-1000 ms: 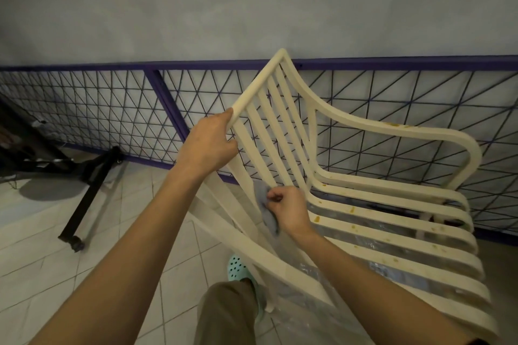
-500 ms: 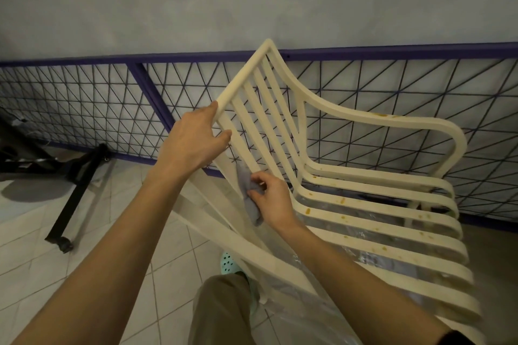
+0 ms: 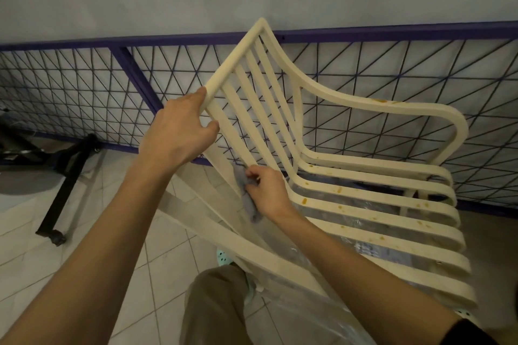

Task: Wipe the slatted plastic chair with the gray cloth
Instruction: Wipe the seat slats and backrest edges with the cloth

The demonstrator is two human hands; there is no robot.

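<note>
A cream slatted plastic chair (image 3: 372, 109) stands in front of me, its back at centre and its seat stretching right, with orange-brown spots on the seat slats and armrest. My left hand (image 3: 179, 131) grips the near top corner of the chair back. My right hand (image 3: 266, 193) is closed on the gray cloth (image 3: 248, 202) and presses it against the lower part of a back slat, near where the back meets the seat. Most of the cloth hangs below my fingers.
A purple-framed wire mesh fence (image 3: 84, 92) runs behind the chair under a grey wall. A black stand with a wheeled foot (image 3: 59, 204) lies on the tiled floor at left. Clear plastic sheeting (image 3: 308, 316) lies under the chair. My trouser leg (image 3: 213, 308) and a teal shoe (image 3: 224, 256) are below.
My right hand with the cloth slid up the back slat and then returned lower near the seat. The view shifted slightly; my left hand keeps its grip on the chair back.
</note>
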